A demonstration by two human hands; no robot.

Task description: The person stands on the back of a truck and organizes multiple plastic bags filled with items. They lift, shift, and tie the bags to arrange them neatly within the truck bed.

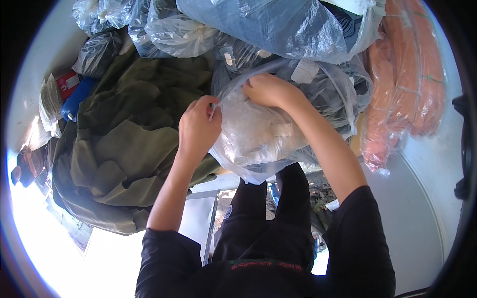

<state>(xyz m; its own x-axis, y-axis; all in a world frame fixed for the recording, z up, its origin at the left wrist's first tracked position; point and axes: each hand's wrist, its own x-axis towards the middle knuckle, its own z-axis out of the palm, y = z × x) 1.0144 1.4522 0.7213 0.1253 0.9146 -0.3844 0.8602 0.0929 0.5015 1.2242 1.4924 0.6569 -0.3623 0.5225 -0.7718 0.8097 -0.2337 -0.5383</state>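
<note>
Black sleeves (360, 236): lower frame
Clear bag (258, 141): centre; I judge it light, soft, slippery; hold its rim
Left hand (198, 124): pinching its left edge
Right hand (268, 90): half-curled at its mouth, hold I can't tell

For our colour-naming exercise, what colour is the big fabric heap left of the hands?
The fabric heap is dark olive green, best seen in the head view.

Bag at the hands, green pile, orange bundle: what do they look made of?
Bag: thin, glossy plastic film; it is see-through with bright creases.
Green pile: probably fabric, mostly matte; it drapes in soft folds, fibre unclear.
Orange bundle: shiny clear plastic outside, by its glints; perhaps fabric inside, but the wrap blurs the texture.
</note>
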